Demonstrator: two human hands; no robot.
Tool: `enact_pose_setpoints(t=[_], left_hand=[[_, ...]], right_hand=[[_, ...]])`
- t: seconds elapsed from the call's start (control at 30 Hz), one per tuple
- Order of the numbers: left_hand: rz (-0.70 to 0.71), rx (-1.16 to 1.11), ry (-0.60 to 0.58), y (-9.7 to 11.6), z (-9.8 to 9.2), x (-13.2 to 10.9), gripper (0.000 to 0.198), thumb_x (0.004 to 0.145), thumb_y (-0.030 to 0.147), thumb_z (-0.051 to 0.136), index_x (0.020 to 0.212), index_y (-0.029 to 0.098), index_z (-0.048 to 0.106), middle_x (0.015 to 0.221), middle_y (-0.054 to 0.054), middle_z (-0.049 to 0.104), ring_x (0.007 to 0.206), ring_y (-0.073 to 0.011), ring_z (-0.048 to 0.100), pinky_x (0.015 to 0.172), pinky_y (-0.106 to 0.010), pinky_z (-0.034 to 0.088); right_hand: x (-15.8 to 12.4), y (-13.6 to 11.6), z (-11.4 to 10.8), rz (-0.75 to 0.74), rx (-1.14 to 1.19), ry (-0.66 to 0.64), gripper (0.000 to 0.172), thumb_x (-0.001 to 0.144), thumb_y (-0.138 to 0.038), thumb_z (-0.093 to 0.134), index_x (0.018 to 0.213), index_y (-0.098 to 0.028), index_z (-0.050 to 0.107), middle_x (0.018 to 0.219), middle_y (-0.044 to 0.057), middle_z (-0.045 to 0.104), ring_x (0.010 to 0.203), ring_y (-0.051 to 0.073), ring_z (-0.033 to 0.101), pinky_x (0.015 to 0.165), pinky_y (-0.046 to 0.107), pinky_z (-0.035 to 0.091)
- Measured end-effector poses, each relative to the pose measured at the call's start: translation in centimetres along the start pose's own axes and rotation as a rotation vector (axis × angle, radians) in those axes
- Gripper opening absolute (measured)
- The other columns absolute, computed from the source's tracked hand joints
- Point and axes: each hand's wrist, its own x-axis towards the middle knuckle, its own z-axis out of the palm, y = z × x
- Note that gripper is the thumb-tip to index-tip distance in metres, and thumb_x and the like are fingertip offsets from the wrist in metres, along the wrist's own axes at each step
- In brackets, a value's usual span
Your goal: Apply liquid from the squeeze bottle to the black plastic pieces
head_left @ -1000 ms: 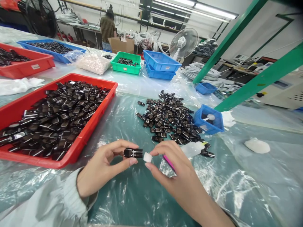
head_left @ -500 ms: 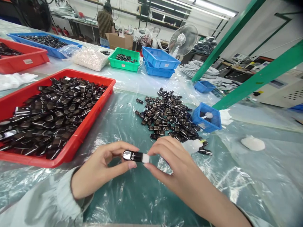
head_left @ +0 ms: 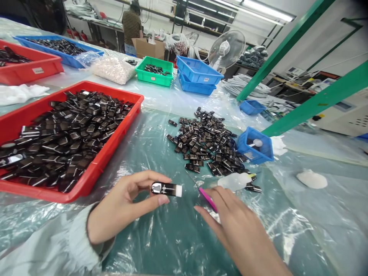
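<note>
L grip (head_left: 115,209): some fingertips out-of-view

A bright fluorescent light (head_left: 267,10) shines high up, and the wall (head_left: 319,40) is white. A long shelf (head_left: 159,16) runs along the back, with a cluttered workbench (head_left: 110,23) below. An electric fan (head_left: 225,48) stands left of two green posts (head_left: 286,50), which slant across the right side.
</note>
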Motion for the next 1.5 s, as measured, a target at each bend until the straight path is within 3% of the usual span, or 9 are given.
enact_pose_setpoints(t=[0.13,0.3,0.4,0.53,0.73,0.93,1.2,1.5], left_hand=[[-0.055,-0.111,-0.017,0.3,0.0,0.0,0.018,0.081,0.028,0.069,0.098,0.03,0.066,0.09,0.008,0.072,0.081,-0.0055,0.063,0.073,-0.013,0.046],[-0.134,-0.304,0.002,0.5,0.0,0.3,0.018,0.078,0.025,0.073,0.096,0.028,0.068,0.08,0.008,0.072,0.073,-0.0026,0.062,0.069,-0.008,0.046],[-0.139,-0.379,-0.031,0.5,0.1,0.4,0.019,0.079,0.024,0.072,0.097,0.027,0.069,0.081,0.006,0.072,0.073,-0.003,0.063,0.069,-0.009,0.046],[-0.155,-0.46,-0.002,0.7,0.3,0.1,0.018,0.078,0.02,0.073,0.095,0.025,0.071,0.076,0.006,0.072,0.069,-0.0036,0.063,0.07,-0.01,0.048],[-0.159,-0.485,-0.045,0.7,0.2,0.0,0.016,0.079,0.017,0.071,0.094,0.021,0.072,0.071,0.004,0.072,0.066,-0.0029,0.062,0.065,-0.007,0.047],[-0.201,-0.49,-0.075,0.5,0.1,0.2,0.018,0.077,0.022,0.074,0.095,0.021,0.072,0.074,0.003,0.073,0.068,-0.0035,0.063,0.068,-0.008,0.047],[-0.147,-0.485,-0.13,0.0,-0.1,0.4,0.018,0.08,0.023,0.071,0.097,0.02,0.071,0.071,0.003,0.072,0.067,-0.0041,0.062,0.068,-0.009,0.048],[-0.126,-0.428,-0.213,-0.3,-0.5,0.3,0.018,0.082,0.023,0.069,0.1,0.021,0.069,0.075,0.003,0.071,0.07,-0.0048,0.061,0.071,-0.012,0.048]], right_hand=[[-1.8,-0.2,1.6,0.101,-0.044,0.053,0.036,0.103,-0.026,0.027,0.083,-0.013,0.054,0.077,0.008,0.055,0.059,0.02,0.059,0.038,0.029,0.036],[-1.8,-2.6,1.2,0.365,0.533,0.231,0.014,0.1,-0.025,0.043,0.106,-0.021,0.055,0.09,0.004,0.061,0.075,0.015,0.063,0.06,0.021,0.051],[-1.6,-4.8,1.6,0.474,0.821,0.304,0.014,0.098,-0.02,0.047,0.107,-0.026,0.056,0.092,0.0,0.064,0.078,0.013,0.065,0.067,0.018,0.053],[-0.9,-6.6,2.7,0.389,0.976,0.278,0.016,0.098,-0.02,0.046,0.107,-0.029,0.055,0.084,-0.003,0.063,0.071,0.01,0.062,0.063,0.016,0.05],[-0.3,-6.6,2.7,0.329,1.016,0.21,0.013,0.097,-0.02,0.048,0.101,-0.027,0.057,0.082,-0.002,0.059,0.068,0.011,0.057,0.061,0.017,0.045],[-0.3,-6.2,2.1,0.344,1.139,0.234,0.025,0.096,-0.015,0.045,0.11,-0.03,0.059,0.082,-0.002,0.058,0.07,0.011,0.056,0.063,0.018,0.044],[-0.1,-6.6,2.6,0.392,1.225,0.154,0.023,0.098,-0.021,0.044,0.11,-0.031,0.06,0.082,-0.003,0.061,0.071,0.01,0.057,0.062,0.016,0.044],[-0.1,-6.6,2.4,0.374,1.253,0.168,0.022,0.098,-0.02,0.044,0.107,-0.029,0.062,0.079,-0.002,0.061,0.068,0.01,0.057,0.061,0.016,0.044]])
